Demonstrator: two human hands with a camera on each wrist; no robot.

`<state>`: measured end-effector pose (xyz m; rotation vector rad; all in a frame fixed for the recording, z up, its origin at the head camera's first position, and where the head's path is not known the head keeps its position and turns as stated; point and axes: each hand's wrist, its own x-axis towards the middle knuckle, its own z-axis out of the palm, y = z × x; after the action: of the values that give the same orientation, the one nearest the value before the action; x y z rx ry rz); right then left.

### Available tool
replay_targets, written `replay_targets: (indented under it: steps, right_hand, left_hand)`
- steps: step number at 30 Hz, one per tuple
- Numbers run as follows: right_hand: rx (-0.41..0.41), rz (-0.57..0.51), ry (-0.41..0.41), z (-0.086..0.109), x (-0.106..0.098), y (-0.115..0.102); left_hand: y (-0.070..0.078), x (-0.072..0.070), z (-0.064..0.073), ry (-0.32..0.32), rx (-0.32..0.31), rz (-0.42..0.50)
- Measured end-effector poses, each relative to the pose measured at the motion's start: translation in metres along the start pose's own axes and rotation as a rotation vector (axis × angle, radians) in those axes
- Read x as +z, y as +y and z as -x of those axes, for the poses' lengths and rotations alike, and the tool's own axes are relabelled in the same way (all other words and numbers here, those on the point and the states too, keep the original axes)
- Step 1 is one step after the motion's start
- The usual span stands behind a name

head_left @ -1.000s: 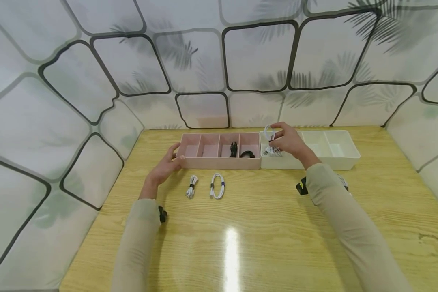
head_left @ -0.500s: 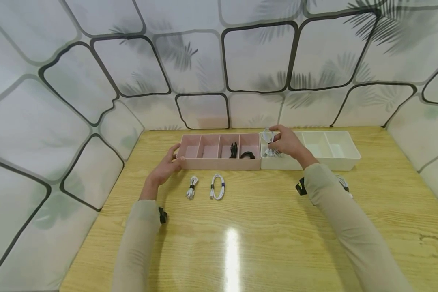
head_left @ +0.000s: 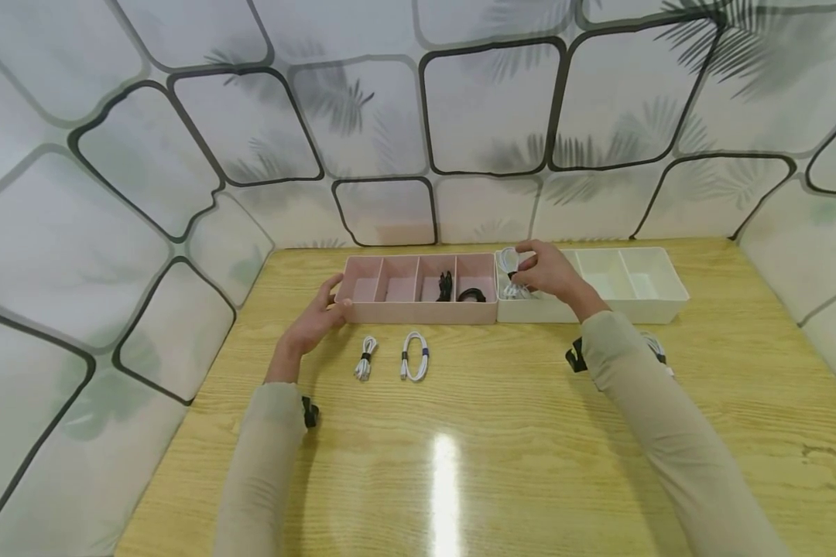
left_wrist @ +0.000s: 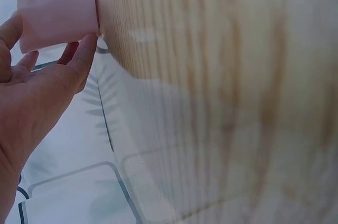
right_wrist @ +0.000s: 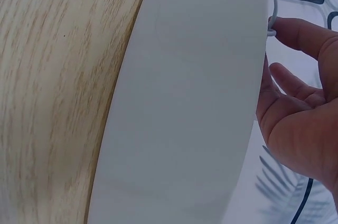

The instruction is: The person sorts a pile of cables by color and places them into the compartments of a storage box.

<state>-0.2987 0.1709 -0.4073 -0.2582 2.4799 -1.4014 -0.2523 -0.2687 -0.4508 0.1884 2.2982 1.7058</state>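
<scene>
A pink four-compartment organizer box (head_left: 418,312) and a white one (head_left: 641,312) stand end to end along the wall. At the pink box's left end, my left hand (head_left: 315,317) grips the corner, thumb low and fingers toward the rim in the left wrist view. My right hand (head_left: 553,275) pinches a coiled white cable (head_left: 508,261) at the white box's leftmost compartment. More white cable shows under those fingers. In the right wrist view, the white wall hides most of this cable. Black cables (head_left: 445,286) lie in the pink box's two right compartments.
Two bundled white cables lie on the wooden table in front of the pink box: a tight bundle (head_left: 365,357) and a looped one (head_left: 415,357). Another bundled cable (head_left: 656,348) is partly hidden behind the right sleeve. A patterned curtain (head_left: 488,209) rises behind the boxes.
My right hand has lowered slightly, and the cable loop has dropped with it into the white box's left compartment. My left hand stays at the pink box's end.
</scene>
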Motion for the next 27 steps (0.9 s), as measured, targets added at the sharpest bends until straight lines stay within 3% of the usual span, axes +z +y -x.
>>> replay_targets:
  steps: [8,27]
  right_hand:
    - [0.002,-0.073,0.0,0.001,-0.0009,0.0009]
    - [0.028,-0.119,0.003,0.0038,-0.0029,0.0019]
  left_hand:
    - [0.0017,-0.0009,0.0011,0.001,0.007,-0.004]
    - [0.0013,-0.0001,0.0013,-0.011,0.004,0.017]
